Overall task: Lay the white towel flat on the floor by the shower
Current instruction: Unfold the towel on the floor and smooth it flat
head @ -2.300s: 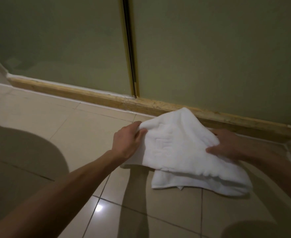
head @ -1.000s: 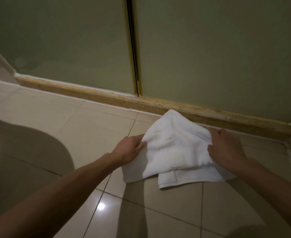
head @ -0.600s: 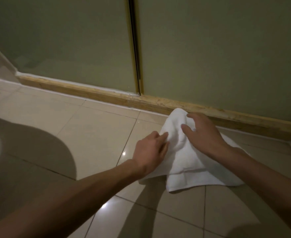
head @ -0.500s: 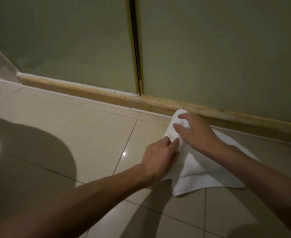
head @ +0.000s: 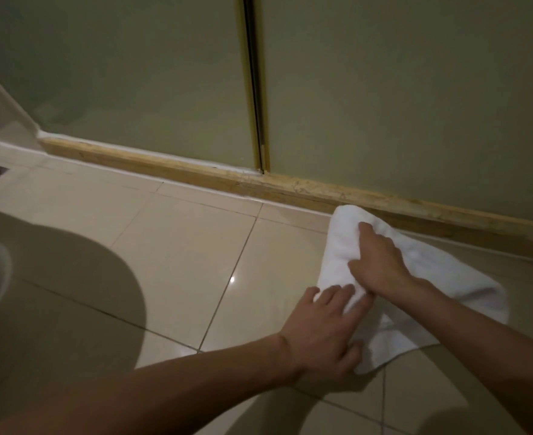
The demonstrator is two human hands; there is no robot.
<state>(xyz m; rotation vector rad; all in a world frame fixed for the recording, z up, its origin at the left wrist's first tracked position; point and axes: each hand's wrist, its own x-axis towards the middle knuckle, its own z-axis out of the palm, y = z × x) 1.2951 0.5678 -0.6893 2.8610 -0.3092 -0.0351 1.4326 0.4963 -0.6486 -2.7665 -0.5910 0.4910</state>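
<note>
Head view: white towel (head: 431, 265) lies bunched and folded over on floor (head: 180, 246), just beside shower threshold (head: 196, 175). Right hand (head: 381, 262) grips its raised fold. Left hand (head: 321, 334) is flat, fingers pressing the edge farther from threshold. Best: left pins, right draws fold open along threshold.

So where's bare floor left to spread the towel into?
Bare tiles run left of the towel, between the sill and the dark shadow. Crowded on the right: left hand and right hand both sit on the towel by the sill.
</note>
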